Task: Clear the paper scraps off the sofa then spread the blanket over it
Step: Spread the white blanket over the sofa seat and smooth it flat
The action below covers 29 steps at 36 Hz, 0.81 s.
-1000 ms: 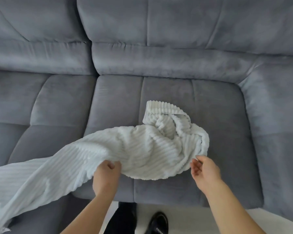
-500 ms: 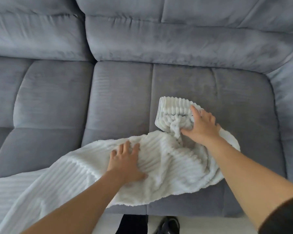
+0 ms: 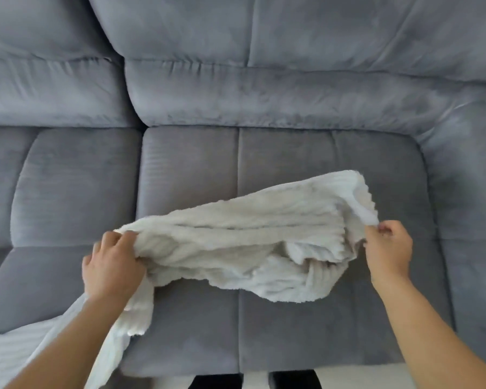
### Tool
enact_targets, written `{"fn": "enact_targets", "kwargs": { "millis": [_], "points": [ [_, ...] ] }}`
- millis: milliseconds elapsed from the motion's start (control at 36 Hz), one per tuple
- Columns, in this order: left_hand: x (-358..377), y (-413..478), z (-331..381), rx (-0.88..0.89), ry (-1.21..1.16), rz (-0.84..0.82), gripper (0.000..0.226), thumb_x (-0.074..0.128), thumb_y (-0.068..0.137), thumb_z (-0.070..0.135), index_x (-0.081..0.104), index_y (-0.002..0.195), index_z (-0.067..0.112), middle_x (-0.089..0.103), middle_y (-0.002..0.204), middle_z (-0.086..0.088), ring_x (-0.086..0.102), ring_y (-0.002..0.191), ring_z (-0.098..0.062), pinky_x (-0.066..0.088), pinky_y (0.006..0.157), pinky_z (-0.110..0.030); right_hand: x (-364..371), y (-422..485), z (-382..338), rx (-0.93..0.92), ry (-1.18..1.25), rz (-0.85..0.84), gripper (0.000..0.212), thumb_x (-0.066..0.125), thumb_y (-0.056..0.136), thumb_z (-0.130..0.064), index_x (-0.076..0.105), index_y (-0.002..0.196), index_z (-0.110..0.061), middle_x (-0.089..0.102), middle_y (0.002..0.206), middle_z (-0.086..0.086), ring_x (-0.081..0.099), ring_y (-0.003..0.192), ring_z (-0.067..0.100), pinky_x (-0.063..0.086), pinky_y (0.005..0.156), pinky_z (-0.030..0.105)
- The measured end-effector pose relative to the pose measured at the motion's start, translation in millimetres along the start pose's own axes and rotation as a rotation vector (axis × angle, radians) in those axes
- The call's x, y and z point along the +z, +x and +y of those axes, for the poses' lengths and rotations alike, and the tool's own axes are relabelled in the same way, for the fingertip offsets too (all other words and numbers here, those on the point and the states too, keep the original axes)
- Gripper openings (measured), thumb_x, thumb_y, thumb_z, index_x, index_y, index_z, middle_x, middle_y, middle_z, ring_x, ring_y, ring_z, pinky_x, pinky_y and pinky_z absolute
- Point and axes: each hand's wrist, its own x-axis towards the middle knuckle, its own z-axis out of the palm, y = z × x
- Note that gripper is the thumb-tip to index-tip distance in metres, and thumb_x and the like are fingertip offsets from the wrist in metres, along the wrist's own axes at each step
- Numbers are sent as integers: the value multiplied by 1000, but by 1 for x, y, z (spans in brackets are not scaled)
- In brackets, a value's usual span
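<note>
Spreading stage, by the look of it; no paper scraps anywhere on the visible gray sofa. White ribbed blanket bunched and lifted over the centre seat cushion, tail trailing off toward 7 o'clock past the front edge. At 8 o'clock, left grip with fingers curled round a thick fold of it. At 3 o'clock, right grip pinching a thin corner between thumb and fingers.

To do it well: find true edges rather than handfuls, draw both grips wide apart toward 9 and 3, shake out the twist at centre, then carry the far edge up to 12 against the back cushions before lowering. Likely snag: low-hanging tail at 7. Corner section of sofa at 3 o'clock crowding the right side. Dark shapes at 6 o'clock on pale floor, possibly footwear, cannot tell.
</note>
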Motion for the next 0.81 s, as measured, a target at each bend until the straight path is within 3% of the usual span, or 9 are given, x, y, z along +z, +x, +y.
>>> {"fn": "enact_targets", "kwargs": {
  "millis": [111, 222, 278, 333, 417, 583, 639, 695, 806],
  "points": [
    [-25, 19, 15, 73, 311, -361, 64, 55, 88, 51, 36, 148, 41, 28, 160, 6, 39, 140, -24, 38, 107, -42, -11, -1, 34, 285, 170, -16, 4, 64, 88, -8, 61, 86, -11, 63, 81, 6, 61, 75, 21, 53, 70, 29],
    [-31, 18, 62, 205, 208, -121, 64, 61, 87, 39, 43, 147, 27, 30, 161, -3, 37, 142, -31, 37, 109, -49, -6, 3, 62, 413, 212, -20, 5, 66, 89, -14, 63, 93, -12, 67, 92, 9, 62, 82, 22, 54, 85, 37],
    [-27, 16, 94, 304, 53, -40, 54, 63, 90, 32, 52, 142, 23, 40, 156, -4, 41, 139, -31, 35, 110, -49, -1, 8, 63, 419, 218, -27, 8, 65, 90, -20, 63, 95, -15, 69, 101, 11, 63, 94, 25, 54, 91, 44],
    [-18, 10, 134, 414, -120, -38, 41, 63, 94, 25, 60, 134, 19, 50, 145, -4, 50, 130, -30, 42, 106, -47, 0, 15, 61, 416, 256, -57, 7, 64, 91, -19, 63, 97, -14, 70, 104, 15, 65, 91, 26, 57, 86, 45],
    [-5, -2, 199, 494, -382, -92, 35, 58, 97, 17, 60, 131, 22, 61, 113, 5, 64, 89, -16, 55, 86, -43, -4, 27, 48, 359, 368, -140, 7, 60, 94, -14, 64, 100, -14, 69, 104, 15, 64, 88, 29, 54, 77, 44],
    [20, -29, 303, 541, -533, -333, 85, 55, 88, 13, 17, 150, 57, 56, 59, 11, 56, 53, -11, 53, 55, -33, -38, 36, 12, 160, 413, -387, 5, 62, 81, -17, 67, 83, -18, 64, 88, 9, 57, 80, 24, 42, 69, 41],
    [27, -38, 333, 531, -495, -396, 72, 51, 87, 11, 39, 144, 53, 64, 67, 11, 62, 55, -7, 57, 56, -29, -57, 38, 10, 114, 386, -491, 6, 63, 76, -22, 68, 79, -20, 65, 83, 5, 58, 76, 22, 44, 66, 38],
    [33, -50, 358, 517, -433, -441, 48, 44, 89, 8, 65, 120, 38, 70, 76, 10, 69, 64, -11, 60, 60, -31, -75, 44, 20, 116, 424, -560, 10, 67, 80, -27, 69, 84, -19, 69, 87, 5, 63, 80, 22, 48, 69, 41],
    [34, -65, 373, 394, -686, -455, 25, 43, 95, 16, 66, 88, 26, 71, 65, 8, 67, 56, -11, 52, 56, -32, -88, 47, 40, 149, 554, -699, 22, 63, 91, -38, 74, 104, -24, 76, 111, 4, 72, 101, 18, 58, 84, 36]
  ]
}}
